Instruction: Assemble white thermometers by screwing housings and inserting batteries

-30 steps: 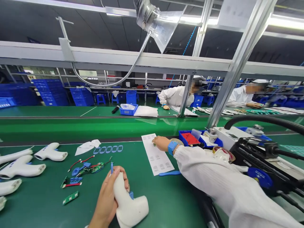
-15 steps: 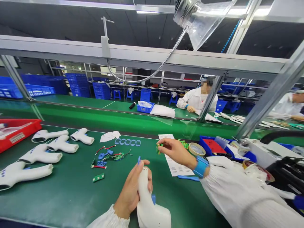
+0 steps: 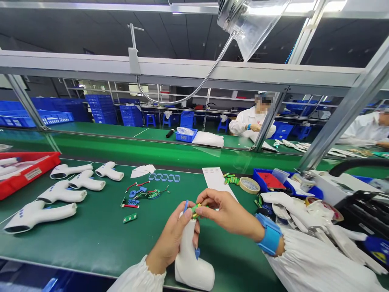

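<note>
white plastic gun-shaped housing [image 3: 191, 261] wrapped in left hand [image 3: 172, 239], right hand [image 3: 228, 213] pinching small green part [image 3: 196, 210]

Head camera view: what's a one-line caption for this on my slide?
Left hand grips a white gun-shaped housing as the right hand holds a small green part above it at a green assembly bench.

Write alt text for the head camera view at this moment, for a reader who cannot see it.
A person's left hand grips a white pistol-shaped plastic housing over a green workbench, while the right hand, wearing a blue wrist strap, pinches a small green part at its top. More white housings lie to the left, near a small circuit board with wires.
</note>
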The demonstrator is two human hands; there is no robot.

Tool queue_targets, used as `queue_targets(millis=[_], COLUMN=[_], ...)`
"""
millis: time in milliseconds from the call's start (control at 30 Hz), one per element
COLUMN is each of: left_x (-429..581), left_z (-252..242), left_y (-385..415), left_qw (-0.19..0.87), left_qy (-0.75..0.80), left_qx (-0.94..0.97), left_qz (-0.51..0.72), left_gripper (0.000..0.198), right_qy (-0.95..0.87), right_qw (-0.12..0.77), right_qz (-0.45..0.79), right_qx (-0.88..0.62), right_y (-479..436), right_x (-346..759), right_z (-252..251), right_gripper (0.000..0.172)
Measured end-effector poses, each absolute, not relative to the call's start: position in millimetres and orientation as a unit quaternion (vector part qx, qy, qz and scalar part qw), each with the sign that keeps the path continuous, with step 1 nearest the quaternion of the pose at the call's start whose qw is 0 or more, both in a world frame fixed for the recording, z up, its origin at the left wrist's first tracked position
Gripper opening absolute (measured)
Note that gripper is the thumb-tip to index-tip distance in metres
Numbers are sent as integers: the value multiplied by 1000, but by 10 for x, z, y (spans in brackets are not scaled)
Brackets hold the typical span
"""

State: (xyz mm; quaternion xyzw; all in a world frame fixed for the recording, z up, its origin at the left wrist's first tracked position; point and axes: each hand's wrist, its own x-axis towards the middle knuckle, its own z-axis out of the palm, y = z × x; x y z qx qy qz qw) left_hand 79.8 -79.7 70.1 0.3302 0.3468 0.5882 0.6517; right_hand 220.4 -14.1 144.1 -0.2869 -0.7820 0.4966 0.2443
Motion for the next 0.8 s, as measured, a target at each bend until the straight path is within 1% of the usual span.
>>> queue_targets(millis=[67, 167, 333, 400, 467, 567, 633, 700, 733, 800], left_x=[765, 744, 751, 757, 765, 785, 804, 824, 834, 851], left_z=[716, 752, 820, 843, 867, 906, 928, 941, 943, 942], left_y=[-788, -780, -788, -788, -784, -775, -769, -763, -760, -754], left_qw=[659, 670, 679, 679, 676, 667, 667, 673, 677, 684], left_qy=[348, 349, 354, 355, 357, 363, 371, 377, 378, 373], left_qx=[350, 374, 408, 420, 424, 416, 400, 378, 369, 356], left_qz=[567, 539, 498, 486, 485, 500, 508, 512, 513, 515], left_gripper=[53, 55, 44, 41, 42, 48, 55, 61, 63, 64], right_qy=[-786, -829, -904, -914, -902, -838, -801, -787, -784, -776], right_qw=[219, 169, 117, 113, 134, 211, 245, 255, 259, 277], right_qz=[502, 453, 314, 285, 310, 407, 451, 469, 474, 477], right_qx=[-286, -280, -267, -264, -270, -298, -309, -308, -306, -307], right_y=[-133, -117, -116, -142, -174, -212, -225, -235, -241, -254], right_x=[2238, 2288, 2354, 2357, 2339, 2290, 2260, 2241, 2236, 2231], right_z=[1508, 1623, 1826, 1868, 1857, 1751, 1664, 1600, 1583, 1573], right_gripper=[16, 13, 7, 7, 6, 5, 9, 13, 16, 29])
